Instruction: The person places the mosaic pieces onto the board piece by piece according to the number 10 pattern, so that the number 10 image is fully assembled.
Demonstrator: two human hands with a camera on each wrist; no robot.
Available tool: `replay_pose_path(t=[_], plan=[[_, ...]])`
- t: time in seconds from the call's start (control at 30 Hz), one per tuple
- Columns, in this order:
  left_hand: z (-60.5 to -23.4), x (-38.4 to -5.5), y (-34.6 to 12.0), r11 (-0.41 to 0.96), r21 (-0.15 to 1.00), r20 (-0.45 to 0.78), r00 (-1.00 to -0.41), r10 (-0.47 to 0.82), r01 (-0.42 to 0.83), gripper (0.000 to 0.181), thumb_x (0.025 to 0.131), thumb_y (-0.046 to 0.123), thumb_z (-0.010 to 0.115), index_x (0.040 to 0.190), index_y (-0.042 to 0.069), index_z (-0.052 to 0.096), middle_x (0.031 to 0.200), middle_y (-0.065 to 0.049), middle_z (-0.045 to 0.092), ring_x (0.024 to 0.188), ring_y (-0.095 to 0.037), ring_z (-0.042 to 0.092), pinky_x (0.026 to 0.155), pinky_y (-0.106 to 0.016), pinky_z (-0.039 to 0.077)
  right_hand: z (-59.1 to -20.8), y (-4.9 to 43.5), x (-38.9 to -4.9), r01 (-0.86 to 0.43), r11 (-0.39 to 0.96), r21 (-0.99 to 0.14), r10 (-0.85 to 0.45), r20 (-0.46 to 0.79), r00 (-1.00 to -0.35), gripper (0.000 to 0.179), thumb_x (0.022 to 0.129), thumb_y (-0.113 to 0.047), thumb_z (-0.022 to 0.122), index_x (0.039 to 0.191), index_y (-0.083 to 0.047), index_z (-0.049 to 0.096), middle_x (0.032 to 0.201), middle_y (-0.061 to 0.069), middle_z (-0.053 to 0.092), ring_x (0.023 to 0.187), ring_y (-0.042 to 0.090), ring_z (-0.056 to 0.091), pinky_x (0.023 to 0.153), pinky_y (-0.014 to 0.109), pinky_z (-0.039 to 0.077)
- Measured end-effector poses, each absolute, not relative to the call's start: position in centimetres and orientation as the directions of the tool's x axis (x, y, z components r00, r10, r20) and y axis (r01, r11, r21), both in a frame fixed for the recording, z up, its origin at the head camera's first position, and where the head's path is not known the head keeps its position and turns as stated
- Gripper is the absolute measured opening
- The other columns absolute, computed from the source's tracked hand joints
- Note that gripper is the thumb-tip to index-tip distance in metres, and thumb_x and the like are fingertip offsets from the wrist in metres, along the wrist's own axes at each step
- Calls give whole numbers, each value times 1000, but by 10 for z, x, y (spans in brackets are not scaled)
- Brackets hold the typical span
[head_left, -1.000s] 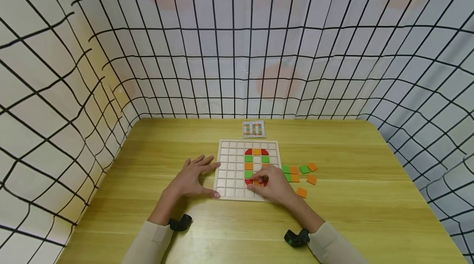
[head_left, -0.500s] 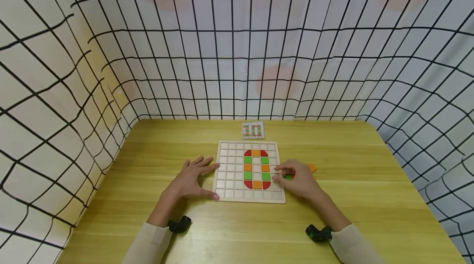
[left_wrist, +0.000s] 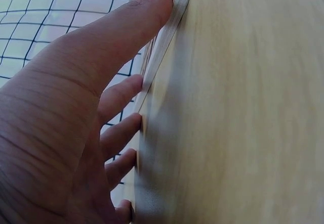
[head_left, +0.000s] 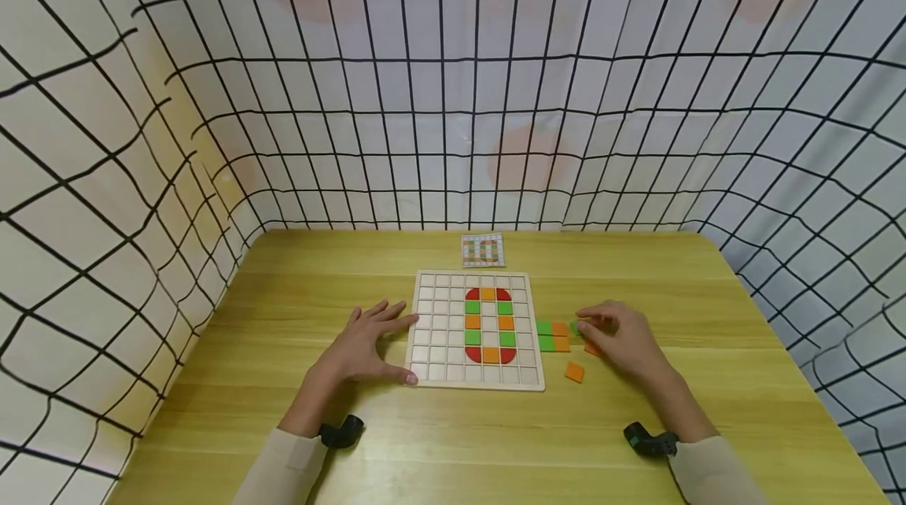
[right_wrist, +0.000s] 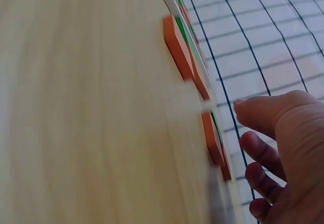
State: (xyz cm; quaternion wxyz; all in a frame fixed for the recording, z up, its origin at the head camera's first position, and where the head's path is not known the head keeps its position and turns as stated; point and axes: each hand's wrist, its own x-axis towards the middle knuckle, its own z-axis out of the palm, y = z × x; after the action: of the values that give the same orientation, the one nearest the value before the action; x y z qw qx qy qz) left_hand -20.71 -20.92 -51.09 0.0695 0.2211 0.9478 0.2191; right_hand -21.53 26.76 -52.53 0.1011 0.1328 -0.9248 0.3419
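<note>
A white gridded board [head_left: 439, 332] lies on the table, with red, green and orange tiles forming an upright ring in its right half. At the board's left edge rests my left hand [head_left: 364, 342], thumb near the lower corner and fingers spread; the left wrist view shows the thumb touching the rim. My right hand [head_left: 626, 340] is over the loose tiles to the right, bent fingers and thumb apart with nothing seen between them. A green tile [head_left: 576, 327] shows by its fingertips, and an orange tile [head_left: 591, 348] is partly under the hand.
Beside the board's right edge sit green tiles [head_left: 545, 336] and orange tiles [head_left: 560, 337] in a block. One loose orange tile [head_left: 575, 372] lies nearer me. Behind the board is a small pattern card [head_left: 483, 250]. A black grid on white cloth [head_left: 453, 96] encloses the table.
My right hand has left the ring's lower part on the board and moved right to the loose tiles, uncovering the whole ring. The left hand has stayed at the board's edge.
</note>
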Motion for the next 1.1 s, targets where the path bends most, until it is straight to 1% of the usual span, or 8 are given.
replay_pose_path(t=[0.17,0.27,0.43,0.6,0.73,0.87,0.97,1.1], plan=[[-511,-206,-210,803,450,-26,-893,449,391,108,63,78,82,155,35,47,169,-1,33,159,-37,20,125,-70,5,-531,283,-218,-306,756,-579,-177,269,-947,21,100,-28,69,115,-15,79,105,1,74,97,23,65,87,45,52],[-511,-207,-211,801,448,-17,-892,452,398,107,64,78,81,155,34,47,168,-2,34,159,-37,21,124,-71,5,-533,289,-218,-302,760,-576,-170,273,-947,21,100,-28,69,114,-16,79,105,2,75,97,24,67,84,43,54],[-511,-207,-211,797,450,-9,-890,456,403,107,64,78,81,155,34,47,168,-2,34,159,-38,21,124,-71,6,-535,296,-218,-284,763,-581,-140,280,-950,20,100,-27,70,113,-15,79,102,2,74,92,16,65,79,31,53],[-511,-206,-211,795,452,-10,-889,457,404,107,64,78,82,155,34,47,168,-2,34,159,-38,21,124,-71,6,-534,305,-217,-262,758,-597,-130,255,-958,24,99,-23,70,121,-13,76,100,2,70,88,10,60,76,25,51],[-511,-206,-211,796,451,-11,-890,456,403,107,64,78,81,155,34,48,168,-2,34,159,-38,21,124,-72,6,-531,312,-218,-280,764,-581,-173,234,-957,35,95,-14,71,130,-9,71,99,3,65,87,12,54,76,26,48],[-510,-206,-211,797,452,-12,-890,455,401,107,64,78,81,155,34,47,168,-2,34,159,-38,21,124,-72,6,-529,317,-222,-328,762,-558,-252,212,-944,42,95,-16,72,136,-8,67,100,2,64,88,12,53,77,28,46],[-510,-206,-212,796,453,-11,-890,456,402,107,64,78,82,155,33,47,168,-3,34,159,-38,21,124,-72,6,-528,320,-225,-353,755,-553,-294,195,-935,40,97,-21,72,135,-10,68,103,2,66,90,12,56,78,30,46],[-510,-206,-211,795,455,-15,-889,458,402,108,64,78,82,156,34,47,168,-3,34,159,-38,21,124,-71,6,-529,322,-226,-349,761,-546,-300,181,-937,34,98,-28,72,129,-14,72,105,1,67,92,11,57,80,32,47]])
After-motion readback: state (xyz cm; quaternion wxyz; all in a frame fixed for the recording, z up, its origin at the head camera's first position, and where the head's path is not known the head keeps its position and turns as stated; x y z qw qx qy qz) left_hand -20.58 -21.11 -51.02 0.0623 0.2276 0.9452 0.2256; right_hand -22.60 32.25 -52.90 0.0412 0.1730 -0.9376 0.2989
